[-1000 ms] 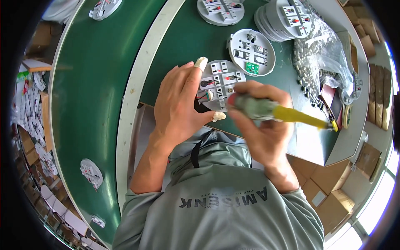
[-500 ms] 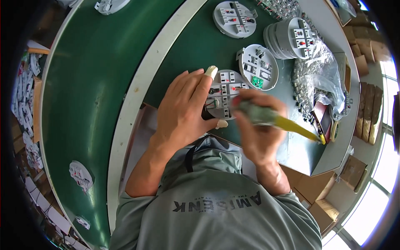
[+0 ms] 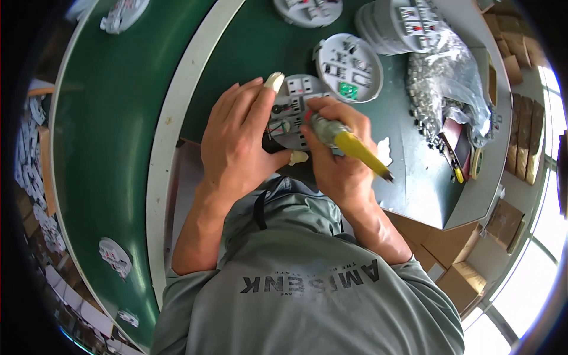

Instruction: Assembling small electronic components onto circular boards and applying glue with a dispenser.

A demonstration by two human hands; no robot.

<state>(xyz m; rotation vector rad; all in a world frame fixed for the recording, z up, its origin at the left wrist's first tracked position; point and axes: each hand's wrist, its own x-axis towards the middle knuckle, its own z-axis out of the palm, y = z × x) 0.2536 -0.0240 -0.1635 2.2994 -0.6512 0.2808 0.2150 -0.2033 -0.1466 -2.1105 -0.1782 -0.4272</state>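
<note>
The person's left hand (image 3: 236, 139) is lying flat, fingers spread, over the left side of a round white plastic base (image 3: 294, 106) that is resting on the green table (image 3: 118, 148) just in front of the body; white caps are covering the tips of the index finger and the thumb. The right hand (image 3: 337, 157) is wrapping its fingers closed around a screwdriver with a grey grip and a yellow shaft (image 3: 349, 145), its working end hidden against the base's right half. Just beyond, a second round white base (image 3: 349, 66) is lying face up, nearly touching the first. Farther back a stack of similar round parts (image 3: 396, 23) is standing beside a clear bag of small metal pieces (image 3: 444, 89). A small white scrap (image 3: 384, 151) is lying on the table just right of the screwdriver.
</note>
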